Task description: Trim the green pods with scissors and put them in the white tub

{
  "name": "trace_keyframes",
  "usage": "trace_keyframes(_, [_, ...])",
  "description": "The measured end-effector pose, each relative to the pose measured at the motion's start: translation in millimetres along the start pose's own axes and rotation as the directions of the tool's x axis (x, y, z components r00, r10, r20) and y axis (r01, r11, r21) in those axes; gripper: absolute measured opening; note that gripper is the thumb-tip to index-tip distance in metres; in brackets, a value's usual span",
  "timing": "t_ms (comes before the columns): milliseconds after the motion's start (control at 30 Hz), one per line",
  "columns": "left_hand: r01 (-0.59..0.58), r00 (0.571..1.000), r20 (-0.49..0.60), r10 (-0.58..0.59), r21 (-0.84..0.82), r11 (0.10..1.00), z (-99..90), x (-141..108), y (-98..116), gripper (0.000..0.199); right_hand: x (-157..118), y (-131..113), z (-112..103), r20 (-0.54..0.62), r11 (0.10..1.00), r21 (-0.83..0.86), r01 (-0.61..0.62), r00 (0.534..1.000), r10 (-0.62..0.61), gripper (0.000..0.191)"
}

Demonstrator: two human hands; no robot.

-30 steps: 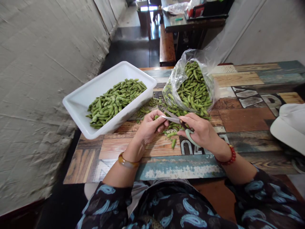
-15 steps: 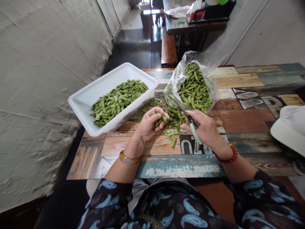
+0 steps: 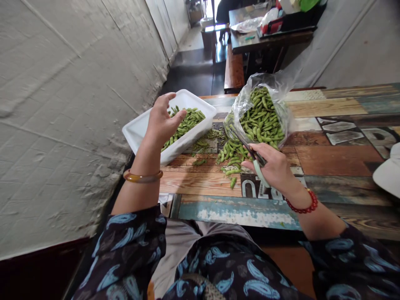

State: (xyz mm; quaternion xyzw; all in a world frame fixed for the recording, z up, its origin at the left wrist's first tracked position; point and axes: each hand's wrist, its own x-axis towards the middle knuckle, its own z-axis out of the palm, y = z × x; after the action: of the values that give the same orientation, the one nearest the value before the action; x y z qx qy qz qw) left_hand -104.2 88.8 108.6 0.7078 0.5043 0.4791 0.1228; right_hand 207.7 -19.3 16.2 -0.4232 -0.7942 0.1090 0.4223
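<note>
My left hand (image 3: 164, 118) is raised over the white plastic tub (image 3: 139, 126), its thumb and fingers apart and nothing seen in it. Green edamame pods (image 3: 190, 121) fill part of that tub. In my right hand (image 3: 270, 164) is a pair of scissors (image 3: 258, 158) with pale green on the handle, its blades pointing up and left. Beyond the blades stands a clear plastic bag (image 3: 240, 98), open and full of edamame pods (image 3: 262, 114). Loose edamame pods (image 3: 231, 152) lie on the table just left of the scissors.
Small green trimmings (image 3: 212, 134) are scattered between tub and bag on the patchwork wooden table (image 3: 337, 160). A white cap (image 3: 389, 171) lies at the right edge. The rough white wall (image 3: 71, 104) rises close on the left. Behind are a bench (image 3: 233, 71) and another table (image 3: 243, 43).
My left hand has let go of the edamame pods it held and moved left and up, over the tub. My right hand keeps the scissors in about the same place. The view has shifted slightly.
</note>
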Motion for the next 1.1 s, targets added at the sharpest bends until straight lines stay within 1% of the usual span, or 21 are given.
trace_keyframes(67, [-0.022,1.000,0.010,0.022,0.049,0.999,2.1,-4.0,0.8,0.035,0.7,-0.8,-2.1,0.000,1.000,0.011,-0.022,1.000,0.022,0.042])
trace_keyframes(133, [-0.014,0.999,0.047,0.012,0.027,1.000,13.0,-19.4,11.6,0.028,2.1,-1.5,-4.3,-0.027,0.999,0.014,-0.036,0.999,0.036,0.041])
trace_keyframes(167, [-0.007,0.997,0.082,0.007,0.006,1.000,20.7,-30.1,19.0,0.022,3.1,-1.6,-5.4,-0.034,0.999,0.019,-0.050,0.998,0.051,0.040])
trace_keyframes(233, [0.005,0.978,0.210,-0.003,-0.010,1.000,37.9,-53.6,33.0,0.015,5.0,-1.6,-7.3,-0.028,0.994,0.044,-0.098,0.995,0.099,0.039])
trace_keyframes(267, [0.007,0.959,0.283,-0.004,-0.009,1.000,46.5,-65.2,37.9,0.014,5.8,-1.3,-8.0,-0.023,0.991,0.063,-0.120,0.992,0.122,0.039])
trace_keyframes(333, [0.001,0.903,0.430,0.010,-0.027,1.000,62.5,-85.4,41.7,0.013,6.9,-0.7,-8.9,-0.012,0.983,0.093,-0.157,0.987,0.158,0.040])
trace_keyframes(433, [-0.019,0.813,0.581,0.028,-0.022,1.000,81.9,-103.9,36.7,0.012,7.5,0.1,-8.3,-0.011,0.979,0.111,-0.169,0.985,0.172,0.041])
trace_keyframes(567, [-0.137,0.713,0.695,0.091,0.012,0.990,97.6,-112.3,31.9,0.007,7.5,0.9,-4.7,-0.023,0.983,0.102,-0.155,0.987,0.158,0.039])
trace_keyframes(633, [-0.173,0.686,0.721,0.100,0.029,0.984,101.8,-115.8,33.3,0.004,7.8,1.5,-3.1,-0.031,0.985,0.092,-0.145,0.988,0.148,0.039])
trace_keyframes(733, [-0.150,0.689,0.720,0.081,0.033,0.988,103.8,-122.9,34.8,0.004,8.2,2.1,-2.3,-0.028,0.987,0.064,-0.149,0.988,0.151,0.038])
trace_keyframes(800, [-0.087,0.711,0.700,0.069,-0.010,0.996,102.1,-126.2,32.9,0.005,8.1,2.3,-2.8,-0.015,0.987,0.045,-0.154,0.988,0.155,0.038])
trace_keyframes(833, [-0.026,0.730,0.682,0.052,-0.049,0.998,100.4,-126.7,30.9,0.005,7.9,2.5,-3.1,-0.006,0.987,0.041,-0.154,0.988,0.155,0.038])
trace_keyframes(900, [0.164,0.780,0.625,-0.024,-0.167,0.972,96.2,-125.3,26.1,0.004,7.3,2.9,-3.3,0.015,0.988,0.040,-0.152,0.988,0.151,0.039])
trace_keyframes(933, [0.277,0.799,0.596,-0.080,-0.247,0.928,93.9,-123.6,23.8,0.007,6.8,3.2,-3.2,0.027,0.988,0.035,-0.152,0.988,0.151,0.039])
trace_keyframes(1000, [0.463,0.812,0.554,-0.186,-0.417,0.782,89.8,-119.7,20.6,0.025,5.5,4.2,-2.0,0.053,0.988,0.018,-0.152,0.987,0.151,0.039])
trace_keyframes(1067, [0.555,0.805,0.538,-0.250,-0.534,0.637,87.0,-116.8,19.4,0.048,3.8,5.3,0.2,0.083,0.991,0.007,-0.134,0.988,0.133,0.042])
trace_keyframes(1100, [0.579,0.798,0.539,-0.268,-0.565,0.587,86.3,-116.1,19.2,0.053,2.9,6.0,1.5,0.099,0.993,0.005,-0.117,0.988,0.116,0.043])
